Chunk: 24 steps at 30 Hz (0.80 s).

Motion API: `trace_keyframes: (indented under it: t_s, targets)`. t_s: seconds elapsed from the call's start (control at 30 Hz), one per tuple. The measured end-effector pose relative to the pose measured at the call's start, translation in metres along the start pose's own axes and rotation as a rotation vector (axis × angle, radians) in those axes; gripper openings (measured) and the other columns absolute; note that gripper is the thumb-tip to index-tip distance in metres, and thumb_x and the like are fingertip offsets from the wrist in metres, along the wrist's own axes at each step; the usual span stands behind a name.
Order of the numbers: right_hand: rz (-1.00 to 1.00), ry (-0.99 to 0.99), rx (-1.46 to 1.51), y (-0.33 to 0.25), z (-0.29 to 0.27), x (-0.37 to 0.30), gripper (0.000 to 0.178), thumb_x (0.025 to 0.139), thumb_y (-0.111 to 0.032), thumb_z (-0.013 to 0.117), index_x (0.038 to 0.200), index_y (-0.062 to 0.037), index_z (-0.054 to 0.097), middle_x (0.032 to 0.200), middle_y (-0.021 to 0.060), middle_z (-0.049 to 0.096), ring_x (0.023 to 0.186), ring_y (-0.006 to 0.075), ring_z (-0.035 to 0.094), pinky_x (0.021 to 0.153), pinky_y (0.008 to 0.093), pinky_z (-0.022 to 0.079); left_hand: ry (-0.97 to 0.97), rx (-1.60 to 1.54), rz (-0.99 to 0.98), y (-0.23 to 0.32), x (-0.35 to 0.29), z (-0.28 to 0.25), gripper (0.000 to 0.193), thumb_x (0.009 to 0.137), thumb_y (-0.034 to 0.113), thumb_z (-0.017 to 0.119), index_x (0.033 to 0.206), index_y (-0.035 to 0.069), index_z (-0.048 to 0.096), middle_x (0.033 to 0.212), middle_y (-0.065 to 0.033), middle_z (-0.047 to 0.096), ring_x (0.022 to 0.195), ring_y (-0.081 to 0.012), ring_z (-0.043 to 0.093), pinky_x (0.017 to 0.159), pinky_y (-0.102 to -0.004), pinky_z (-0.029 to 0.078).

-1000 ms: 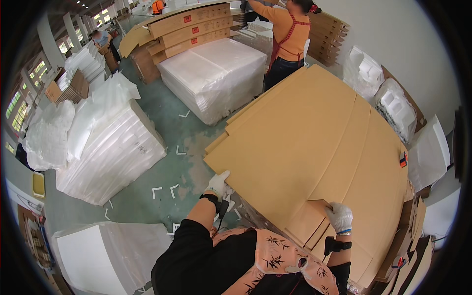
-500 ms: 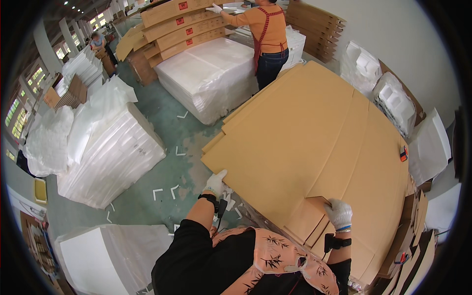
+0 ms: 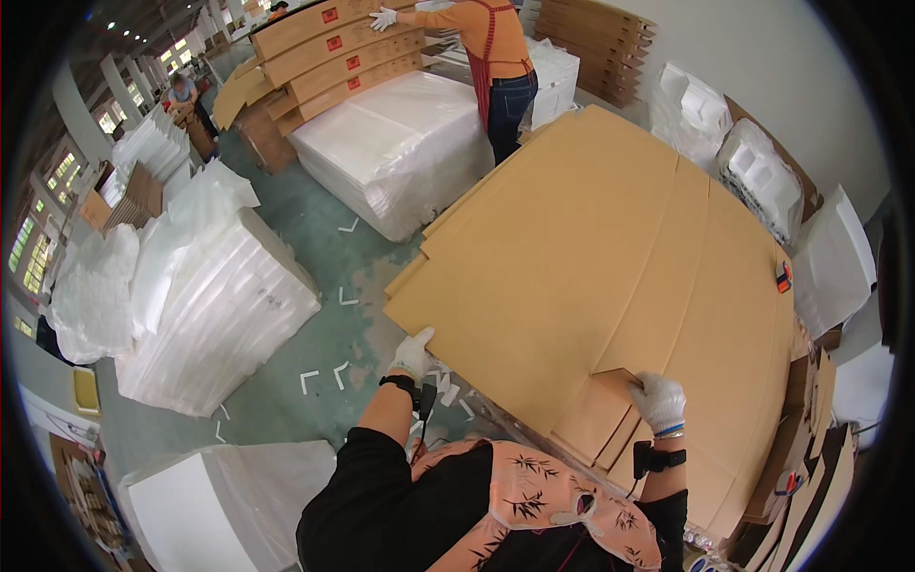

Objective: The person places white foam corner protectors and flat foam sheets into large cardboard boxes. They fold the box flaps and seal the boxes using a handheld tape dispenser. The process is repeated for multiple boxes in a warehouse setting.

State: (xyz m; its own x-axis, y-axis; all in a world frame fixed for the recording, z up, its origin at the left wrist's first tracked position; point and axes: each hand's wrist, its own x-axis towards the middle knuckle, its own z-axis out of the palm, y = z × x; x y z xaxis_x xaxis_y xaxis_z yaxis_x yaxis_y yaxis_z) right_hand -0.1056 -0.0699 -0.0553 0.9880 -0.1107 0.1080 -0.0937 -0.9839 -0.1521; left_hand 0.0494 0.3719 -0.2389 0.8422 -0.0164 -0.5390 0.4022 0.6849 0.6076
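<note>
A large flat brown cardboard sheet lies on top of a stack in front of me, with crease lines running across its right part. My left hand, in a white knit glove, grips the sheet's near left edge; the thumb is on top and the other fingers are hidden. My right hand, gloved too, is closed on a raised cardboard flap at the near side. Below that flap, slots separate the smaller panels.
Plastic-wrapped white stacks stand at the left and beyond the sheet. A co-worker has a gloved hand on piled cartons. White angle strips litter the green floor. An orange-and-black tool rests at the sheet's right edge.
My view has shifted slightly, so the background sits a little differently. Both hands keep their holds on the cardboard, with hardly any movement. The co-worker's hand has slid slightly along the cartons.
</note>
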Motion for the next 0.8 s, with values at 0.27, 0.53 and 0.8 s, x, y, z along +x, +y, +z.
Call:
trace_keyframes:
  t_s: [0.27, 0.53, 0.8]
  targets:
    - [0.040, 0.045, 0.023, -0.002, -0.003, -0.006, 0.021, 0.080, -0.035, 0.069, 0.077, -0.0143, 0.071, 0.069, 0.0113, 0.066, 0.066, 0.0312, 0.067, 0.058, 0.0421, 0.053, -0.117, -0.210, -0.053, -0.010, 0.036, -0.020, 0.038, 0.098, 0.022, 0.054, 0.128, 0.000, 0.052, 0.127, -0.0138, 0.059, 0.116, -0.0285, 0.058, 0.096, -0.0442, 0.049]
    - [0.151, -0.194, 0.045, -0.005, -0.016, 0.015, 0.031, 0.082, -0.042, 0.060, 0.086, -0.0140, 0.073, 0.079, 0.0128, 0.070, 0.077, 0.0349, 0.069, 0.066, 0.0459, 0.056, -0.048, 0.196, -0.140, 0.011, 0.003, -0.003, 0.049, 0.099, 0.041, 0.052, 0.130, 0.003, 0.051, 0.131, -0.0095, 0.057, 0.121, -0.0237, 0.053, 0.098, -0.0394, 0.046]
    - [0.160, -0.007, 0.153, 0.000, 0.002, -0.007, 0.025, 0.074, -0.032, 0.063, 0.084, -0.0125, 0.074, 0.083, 0.0107, 0.071, 0.083, 0.0336, 0.069, 0.070, 0.0452, 0.056, -0.198, 0.531, -0.086, 0.010, 0.042, -0.018, 0.056, 0.098, 0.047, 0.050, 0.132, 0.002, 0.052, 0.128, -0.0099, 0.058, 0.117, -0.0220, 0.054, 0.096, -0.0357, 0.043]
